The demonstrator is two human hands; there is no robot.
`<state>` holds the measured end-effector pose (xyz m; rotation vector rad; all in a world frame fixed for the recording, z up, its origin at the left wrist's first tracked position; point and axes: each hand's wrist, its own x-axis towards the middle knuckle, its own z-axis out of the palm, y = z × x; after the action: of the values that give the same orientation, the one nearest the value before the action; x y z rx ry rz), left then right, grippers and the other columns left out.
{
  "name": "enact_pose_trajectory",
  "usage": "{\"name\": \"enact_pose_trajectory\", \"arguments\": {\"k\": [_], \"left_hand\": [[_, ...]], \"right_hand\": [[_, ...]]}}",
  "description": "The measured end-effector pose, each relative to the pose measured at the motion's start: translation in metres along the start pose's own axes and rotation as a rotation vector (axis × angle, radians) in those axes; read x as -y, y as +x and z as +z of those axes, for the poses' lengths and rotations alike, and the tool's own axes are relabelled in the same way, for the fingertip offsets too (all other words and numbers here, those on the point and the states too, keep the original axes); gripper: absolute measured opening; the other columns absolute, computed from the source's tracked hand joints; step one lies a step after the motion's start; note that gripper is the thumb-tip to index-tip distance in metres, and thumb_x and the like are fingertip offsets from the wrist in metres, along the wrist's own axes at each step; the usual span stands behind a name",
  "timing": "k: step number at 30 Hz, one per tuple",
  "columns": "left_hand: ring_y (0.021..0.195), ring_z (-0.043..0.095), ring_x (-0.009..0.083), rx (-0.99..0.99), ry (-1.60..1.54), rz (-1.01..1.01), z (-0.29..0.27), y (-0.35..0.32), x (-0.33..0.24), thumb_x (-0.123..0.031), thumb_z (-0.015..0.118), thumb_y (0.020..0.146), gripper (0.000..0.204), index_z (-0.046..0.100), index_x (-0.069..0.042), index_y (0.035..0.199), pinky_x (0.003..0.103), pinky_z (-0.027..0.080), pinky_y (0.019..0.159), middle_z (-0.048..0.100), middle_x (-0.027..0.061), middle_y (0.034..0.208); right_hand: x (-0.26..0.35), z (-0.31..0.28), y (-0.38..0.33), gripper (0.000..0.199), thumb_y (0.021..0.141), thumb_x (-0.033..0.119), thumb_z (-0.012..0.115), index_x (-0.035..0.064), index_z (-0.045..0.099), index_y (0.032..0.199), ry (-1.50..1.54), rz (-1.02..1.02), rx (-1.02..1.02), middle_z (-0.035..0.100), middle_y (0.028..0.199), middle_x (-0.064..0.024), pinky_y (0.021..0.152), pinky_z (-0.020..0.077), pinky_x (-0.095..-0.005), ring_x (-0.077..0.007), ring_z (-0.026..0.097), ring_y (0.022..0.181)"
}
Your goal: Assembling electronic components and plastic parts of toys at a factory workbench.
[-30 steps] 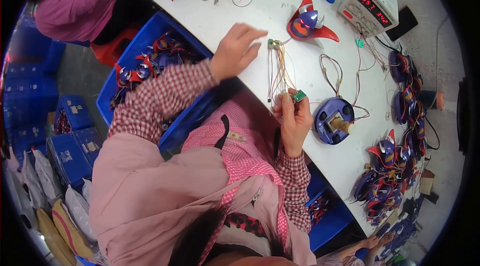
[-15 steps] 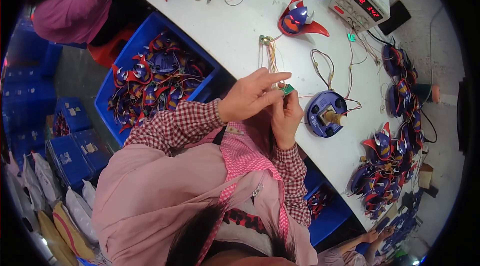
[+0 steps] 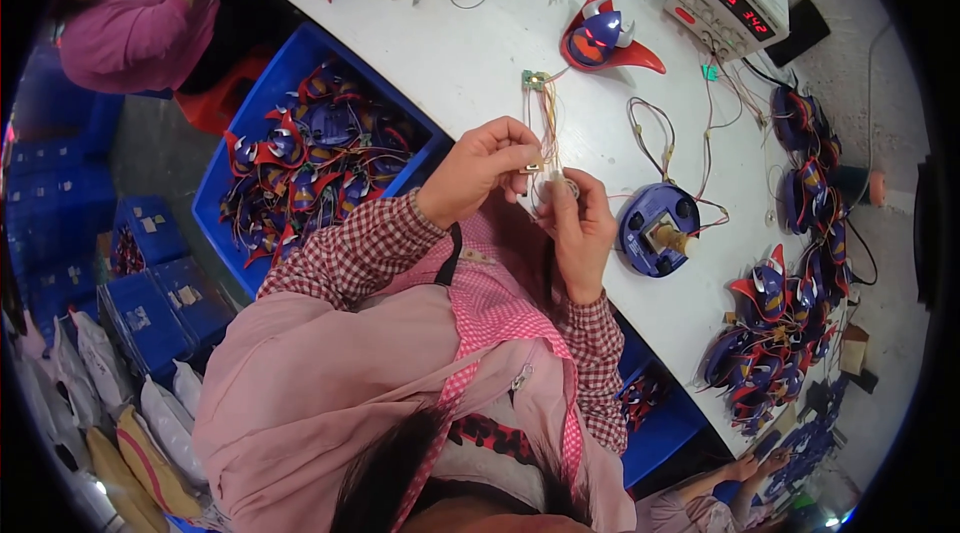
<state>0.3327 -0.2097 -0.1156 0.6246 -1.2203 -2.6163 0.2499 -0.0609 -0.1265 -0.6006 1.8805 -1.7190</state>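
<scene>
My left hand (image 3: 487, 171) pinches a small wired part (image 3: 533, 169) between thumb and fingertips. Close beside it, my right hand (image 3: 580, 223) has its fingers closed near the thin wires; what they grip is too small to make out. From there the wires (image 3: 549, 123) run up to a small green circuit board (image 3: 534, 81) lying on the table. Beyond it sits a purple and red horned toy figure (image 3: 600, 38) with lit red eyes. A round purple toy base (image 3: 657, 230) with wires lies right of my right hand.
A white power supply (image 3: 730, 3) with a lit display stands at the far right of the white table (image 3: 440, 53). Several toy figures (image 3: 765, 363) are heaped along the right side. A blue bin (image 3: 215, 203) of wired toy parts is at left. Another person (image 3: 140, 38) sits far left.
The green board at my right fingertips no longer shows. My left index finger, stretched out before, has bent into a pinch on a small wired part. The power supply's display reading has changed.
</scene>
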Motion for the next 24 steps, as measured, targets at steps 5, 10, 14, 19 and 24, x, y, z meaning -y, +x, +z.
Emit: {"name": "enact_pose_trajectory", "arguments": {"k": [5, 10, 14, 19, 24], "left_hand": [[0.066, 0.057, 0.007, -0.07, 0.006, 0.017, 0.004, -0.008, -0.002, -0.01, 0.055, 0.092, 0.015, 0.056, -0.002, 0.103, 0.019, 0.048, 0.057, 0.058, 0.0015, 0.082], [0.067, 0.057, 0.0065, -0.039, 0.103, 0.027, 0.0, -0.011, -0.003, -0.01, 0.056, 0.091, 0.019, 0.057, -0.001, 0.108, 0.019, 0.049, 0.058, 0.058, 0.0019, 0.083], [0.068, 0.058, 0.0066, -0.018, 0.134, 0.022, -0.004, -0.009, -0.001, -0.01, 0.056, 0.091, 0.02, 0.056, 0.0, 0.109, 0.02, 0.05, 0.058, 0.059, 0.0022, 0.083], [0.069, 0.059, 0.0072, -0.01, 0.153, 0.019, -0.002, -0.009, -0.001, -0.01, 0.057, 0.091, 0.021, 0.056, 0.001, 0.108, 0.02, 0.05, 0.059, 0.059, 0.0026, 0.084], [0.069, 0.059, 0.0085, -0.004, 0.142, 0.01, -0.002, -0.005, 0.003, -0.01, 0.057, 0.091, 0.021, 0.056, 0.001, 0.108, 0.021, 0.05, 0.059, 0.059, 0.0034, 0.084]], "right_hand": [[0.01, -0.005, 0.016, 0.017, 0.088, 0.005, 0.057, 0.0012, 0.058, 0.104, -0.519, -0.342, -0.047, 0.06, 0.082, -0.0133, 0.058, 0.0491, -0.0314, -0.0256, 0.062, 0.066], [0.012, -0.005, 0.018, 0.017, 0.086, 0.003, 0.056, 0.0025, 0.058, 0.104, -0.673, -0.396, -0.053, 0.059, 0.09, -0.0135, 0.064, 0.0509, -0.0347, -0.0312, 0.062, 0.075], [0.004, -0.004, 0.023, 0.017, 0.086, 0.002, 0.057, 0.0024, 0.059, 0.103, -0.644, -0.48, -0.097, 0.058, 0.093, -0.0141, 0.064, 0.0508, -0.0347, -0.0304, 0.062, 0.078], [0.002, -0.005, 0.022, 0.017, 0.086, 0.002, 0.057, 0.0024, 0.059, 0.103, -0.654, -0.457, -0.092, 0.058, 0.094, -0.0138, 0.065, 0.0508, -0.0348, -0.0302, 0.062, 0.08], [-0.003, -0.005, 0.022, 0.018, 0.085, 0.002, 0.058, 0.0025, 0.06, 0.103, -0.634, -0.455, -0.11, 0.059, 0.093, -0.0138, 0.066, 0.0508, -0.0345, -0.03, 0.062, 0.08]]}}
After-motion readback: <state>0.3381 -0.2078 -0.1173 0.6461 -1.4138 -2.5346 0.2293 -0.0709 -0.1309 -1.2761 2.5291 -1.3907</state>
